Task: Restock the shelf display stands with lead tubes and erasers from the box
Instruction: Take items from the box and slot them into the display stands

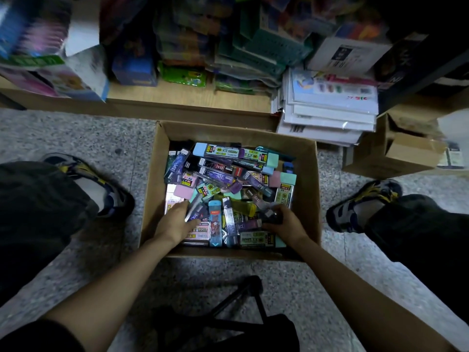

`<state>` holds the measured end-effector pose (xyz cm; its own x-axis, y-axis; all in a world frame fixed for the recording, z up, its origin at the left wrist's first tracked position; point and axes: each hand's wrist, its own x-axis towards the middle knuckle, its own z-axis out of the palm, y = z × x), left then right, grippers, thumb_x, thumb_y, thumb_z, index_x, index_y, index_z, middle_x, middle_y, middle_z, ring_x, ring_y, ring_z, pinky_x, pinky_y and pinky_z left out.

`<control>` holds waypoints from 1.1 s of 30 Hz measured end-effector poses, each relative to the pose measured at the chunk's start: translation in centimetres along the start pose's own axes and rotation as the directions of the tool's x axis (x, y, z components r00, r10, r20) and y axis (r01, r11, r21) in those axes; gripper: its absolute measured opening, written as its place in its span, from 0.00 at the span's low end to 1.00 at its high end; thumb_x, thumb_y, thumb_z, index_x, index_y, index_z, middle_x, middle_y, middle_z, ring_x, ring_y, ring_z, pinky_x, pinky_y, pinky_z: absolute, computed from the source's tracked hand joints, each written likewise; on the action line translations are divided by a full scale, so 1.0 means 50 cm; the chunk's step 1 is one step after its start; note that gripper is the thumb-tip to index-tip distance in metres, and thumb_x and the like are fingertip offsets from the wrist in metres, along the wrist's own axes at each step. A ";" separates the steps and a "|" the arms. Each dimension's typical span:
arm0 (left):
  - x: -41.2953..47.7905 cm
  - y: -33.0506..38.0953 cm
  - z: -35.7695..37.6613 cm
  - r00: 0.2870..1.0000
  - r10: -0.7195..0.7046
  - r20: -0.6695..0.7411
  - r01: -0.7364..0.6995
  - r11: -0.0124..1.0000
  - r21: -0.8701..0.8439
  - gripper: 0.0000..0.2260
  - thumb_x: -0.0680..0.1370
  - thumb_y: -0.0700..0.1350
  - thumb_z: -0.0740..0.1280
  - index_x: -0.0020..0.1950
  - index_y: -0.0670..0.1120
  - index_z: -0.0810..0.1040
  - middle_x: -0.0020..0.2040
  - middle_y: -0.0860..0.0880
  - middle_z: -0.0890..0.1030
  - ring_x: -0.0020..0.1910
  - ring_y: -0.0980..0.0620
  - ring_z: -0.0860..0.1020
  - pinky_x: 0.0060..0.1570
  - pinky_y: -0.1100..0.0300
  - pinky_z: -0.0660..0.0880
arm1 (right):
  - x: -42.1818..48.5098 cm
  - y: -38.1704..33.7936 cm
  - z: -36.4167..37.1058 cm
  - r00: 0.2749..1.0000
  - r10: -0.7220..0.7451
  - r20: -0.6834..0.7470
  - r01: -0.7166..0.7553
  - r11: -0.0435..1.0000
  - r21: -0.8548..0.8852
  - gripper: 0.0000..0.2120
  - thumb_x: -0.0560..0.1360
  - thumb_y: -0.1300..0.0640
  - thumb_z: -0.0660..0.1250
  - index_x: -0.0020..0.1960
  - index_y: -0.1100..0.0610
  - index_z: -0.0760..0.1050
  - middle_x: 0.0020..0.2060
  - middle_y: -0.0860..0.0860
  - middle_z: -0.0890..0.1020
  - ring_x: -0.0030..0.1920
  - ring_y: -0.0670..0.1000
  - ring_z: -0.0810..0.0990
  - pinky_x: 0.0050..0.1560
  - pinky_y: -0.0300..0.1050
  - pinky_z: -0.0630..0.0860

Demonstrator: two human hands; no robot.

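Speckled floor (76, 138): open box (152, 189) w/ stationery centre, smaller carton (396, 158) right, white pkgs stack (330, 115) behind

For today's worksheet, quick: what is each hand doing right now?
Left hand: open, resting flat on packets in the box.
Right hand: closed around dark items; which ones cannot be told.

Open cardboard box (152, 189) set on a speckled floor, flaps folded out, filled with a loose, unsorted heap. Lead tubes (215, 174), slim transparent cases in purple, blue and clear tints with yellow-green labels, are laid flat at crossing angles; one blue tube (215, 222) is aligned front to back near the front wall. Erasers (184, 191), flat pastel blocks in pink, mint and light blue, are scattered among and under the tubes
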<state>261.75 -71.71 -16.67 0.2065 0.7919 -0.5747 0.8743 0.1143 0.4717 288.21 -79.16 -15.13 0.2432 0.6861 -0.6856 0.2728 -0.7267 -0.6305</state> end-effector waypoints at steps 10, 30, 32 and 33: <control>-0.020 0.043 0.001 0.997 -0.083 -0.005 0.073 0.910 -0.408 0.04 0.79 0.42 0.63 0.48 0.42 0.73 0.44 0.42 0.81 0.39 0.48 0.79 0.32 0.60 0.72 | -0.011 -0.036 0.082 1.000 0.007 -0.025 -0.002 0.978 0.206 0.21 0.70 0.66 0.73 0.55 0.58 0.64 0.49 0.50 0.74 0.52 0.52 0.75 0.40 0.33 0.76; -0.013 0.107 0.056 0.974 -0.226 -0.018 0.215 0.944 -0.251 0.18 0.72 0.50 0.72 0.55 0.40 0.77 0.52 0.41 0.80 0.50 0.41 0.79 0.49 0.46 0.77 | -0.002 -0.036 0.134 0.999 0.046 0.019 -0.048 0.988 0.148 0.16 0.77 0.61 0.64 0.62 0.62 0.65 0.51 0.55 0.78 0.37 0.47 0.78 0.24 0.30 0.70; -0.013 0.112 0.054 0.971 -0.238 -0.018 0.223 0.932 -0.286 0.14 0.72 0.47 0.72 0.52 0.40 0.78 0.50 0.41 0.81 0.48 0.42 0.79 0.48 0.46 0.77 | -0.009 -0.032 0.124 0.997 0.075 0.011 -0.076 0.980 0.186 0.15 0.78 0.63 0.63 0.63 0.64 0.66 0.52 0.55 0.78 0.38 0.46 0.78 0.27 0.32 0.73; -0.013 0.114 0.054 0.970 -0.242 -0.018 0.225 0.925 -0.305 0.12 0.73 0.46 0.71 0.50 0.40 0.78 0.49 0.41 0.81 0.47 0.42 0.79 0.48 0.47 0.77 | -0.013 -0.032 0.117 0.997 0.081 0.006 -0.080 0.979 0.187 0.15 0.78 0.63 0.63 0.62 0.64 0.67 0.49 0.52 0.77 0.39 0.46 0.77 0.29 0.32 0.74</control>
<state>267.76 -73.21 -15.41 -0.0194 0.7513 -0.6597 0.7216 0.4672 0.5109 282.17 -78.66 -15.80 0.2586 0.6250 -0.7366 0.0734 -0.7730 -0.6302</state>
